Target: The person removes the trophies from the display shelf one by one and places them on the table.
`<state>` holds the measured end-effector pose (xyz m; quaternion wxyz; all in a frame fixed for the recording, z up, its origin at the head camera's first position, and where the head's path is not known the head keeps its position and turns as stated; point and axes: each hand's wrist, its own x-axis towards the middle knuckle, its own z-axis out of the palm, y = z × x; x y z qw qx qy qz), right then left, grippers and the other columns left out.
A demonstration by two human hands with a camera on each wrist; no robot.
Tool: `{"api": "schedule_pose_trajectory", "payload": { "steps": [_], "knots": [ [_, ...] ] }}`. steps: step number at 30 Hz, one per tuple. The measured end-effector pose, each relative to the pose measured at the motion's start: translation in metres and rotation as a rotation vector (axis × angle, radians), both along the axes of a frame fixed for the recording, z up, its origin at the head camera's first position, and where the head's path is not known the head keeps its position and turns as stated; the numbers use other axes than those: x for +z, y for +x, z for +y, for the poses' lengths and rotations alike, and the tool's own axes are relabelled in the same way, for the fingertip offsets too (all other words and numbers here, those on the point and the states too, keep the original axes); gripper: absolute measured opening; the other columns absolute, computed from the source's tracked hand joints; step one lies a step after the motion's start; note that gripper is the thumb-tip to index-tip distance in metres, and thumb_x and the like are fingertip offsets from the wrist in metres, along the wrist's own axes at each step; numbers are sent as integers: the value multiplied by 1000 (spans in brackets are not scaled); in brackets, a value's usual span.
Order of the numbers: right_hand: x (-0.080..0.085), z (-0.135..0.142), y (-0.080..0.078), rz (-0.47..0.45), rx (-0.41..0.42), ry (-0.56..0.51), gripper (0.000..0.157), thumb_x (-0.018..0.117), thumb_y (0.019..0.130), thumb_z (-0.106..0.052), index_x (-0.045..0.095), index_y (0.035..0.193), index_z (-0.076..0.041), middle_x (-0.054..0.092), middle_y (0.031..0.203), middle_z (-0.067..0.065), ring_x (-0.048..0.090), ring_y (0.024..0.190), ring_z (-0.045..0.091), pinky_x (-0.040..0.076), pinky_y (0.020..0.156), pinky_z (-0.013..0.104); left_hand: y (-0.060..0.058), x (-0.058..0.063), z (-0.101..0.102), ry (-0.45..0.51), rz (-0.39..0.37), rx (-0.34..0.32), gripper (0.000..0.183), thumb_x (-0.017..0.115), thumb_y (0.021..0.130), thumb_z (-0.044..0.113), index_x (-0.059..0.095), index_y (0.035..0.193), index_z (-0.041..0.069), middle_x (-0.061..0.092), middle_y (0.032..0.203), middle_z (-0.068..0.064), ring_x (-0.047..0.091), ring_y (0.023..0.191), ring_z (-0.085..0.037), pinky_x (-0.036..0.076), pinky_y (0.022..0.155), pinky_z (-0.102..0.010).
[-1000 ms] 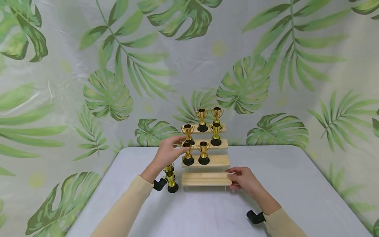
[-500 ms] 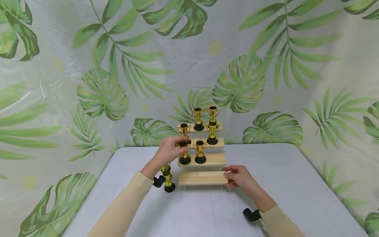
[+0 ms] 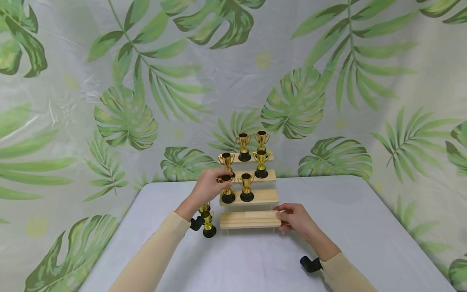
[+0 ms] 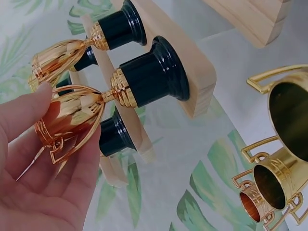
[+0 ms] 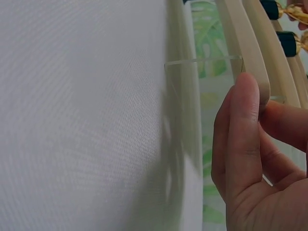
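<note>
A small gold trophy cup with a black base [image 4: 154,72] stands upright at the left end of the second-lowest board [image 3: 268,196] of a stepped wooden stand. My left hand [image 3: 208,187] holds this trophy by its cup, thumb on one side and fingers round the other. Beside it on the same board is another trophy [image 3: 247,190]. The lowest board [image 3: 248,220] carries no trophy. My right hand [image 3: 297,221] pinches that board's right end between thumb and fingers, as the right wrist view also shows.
Two trophies stand on the third board [image 3: 270,176] and two on the top board [image 3: 226,156]. Left of the stand, more trophies [image 3: 208,223] are lined up on the white-covered table [image 3: 251,263]. A leaf-print curtain [image 3: 233,81] hangs behind.
The head view has shifted slightly, moving the scene a little to the left in the picture. Both hands keep their holds on the trophy and the lowest board.
</note>
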<state>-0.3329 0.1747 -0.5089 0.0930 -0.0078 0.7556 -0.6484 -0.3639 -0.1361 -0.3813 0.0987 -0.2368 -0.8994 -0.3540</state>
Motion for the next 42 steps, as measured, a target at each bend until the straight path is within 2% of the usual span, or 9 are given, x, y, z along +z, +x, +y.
{"api": "schedule_pose_trajectory", "payload": {
  "steps": [5, 9, 12, 16, 17, 19, 23, 30, 42],
  "knots": [
    [1, 1, 0, 16, 1, 3, 30, 67, 97, -8, 65, 123, 7, 67, 99, 19, 69, 76, 27, 61, 62, 37, -1, -1, 0, -25, -7, -2, 37, 78, 91, 20, 72, 126, 12, 66, 129, -3, 60, 121, -24, 53, 95, -45],
    [3, 0, 2, 17, 3, 1, 31, 68, 97, -8, 65, 123, 8, 67, 98, 19, 69, 77, 27, 61, 62, 37, -3, -3, -1, -23, -9, 1, 37, 78, 91, 19, 72, 127, 12, 66, 130, -4, 60, 121, -24, 53, 94, -46],
    [3, -1, 2, 10, 1, 4, 31, 67, 97, -8, 64, 123, 8, 67, 98, 18, 69, 76, 26, 61, 61, 36, -4, -4, -1, -23, -10, -1, 37, 77, 92, 22, 71, 127, 13, 66, 131, -4, 65, 102, -22, 55, 82, -41],
    [2, -2, 0, 3, -5, 5, 29, 67, 97, -7, 65, 123, 6, 66, 98, 17, 68, 74, 24, 61, 61, 34, -4, -1, -1, -20, -14, -5, 38, 77, 93, 25, 71, 128, 14, 65, 132, -5, 60, 77, -18, 51, 68, -36],
    [2, -3, 0, 3, -7, 3, 29, 67, 97, -7, 65, 122, 6, 66, 98, 17, 68, 74, 23, 61, 61, 34, -3, 0, -1, -18, -10, -7, 38, 77, 92, 24, 71, 128, 14, 65, 132, -5, 61, 78, -18, 51, 68, -35],
    [2, -3, 1, 4, -7, 5, 29, 67, 97, -7, 65, 122, 6, 66, 98, 17, 68, 74, 23, 61, 61, 35, -2, 1, -2, -25, 2, -8, 37, 77, 92, 24, 72, 127, 14, 66, 130, -4, 65, 92, -18, 53, 75, -36],
    [2, -3, 3, 4, -11, 8, 28, 67, 97, -6, 66, 121, 6, 66, 98, 18, 68, 74, 23, 61, 61, 36, 0, 2, -3, -29, 20, 0, 36, 78, 91, 23, 72, 126, 15, 67, 128, -2, 63, 114, -21, 54, 84, -40],
    [0, -2, 0, -10, -28, -1, 26, 67, 96, -5, 67, 120, 5, 66, 101, 18, 67, 72, 23, 61, 61, 36, 3, 8, -7, -22, 23, 3, 38, 77, 92, 22, 71, 128, 14, 66, 131, -3, 62, 117, -22, 54, 87, -41],
    [-2, -2, -2, -11, -26, 1, 26, 67, 96, -6, 66, 120, 5, 65, 99, 18, 67, 71, 23, 61, 61, 34, 6, 20, -21, -16, 102, -17, 41, 79, 90, 24, 70, 128, 10, 67, 129, -5, 60, 121, -23, 52, 96, -44]
  ]
}}
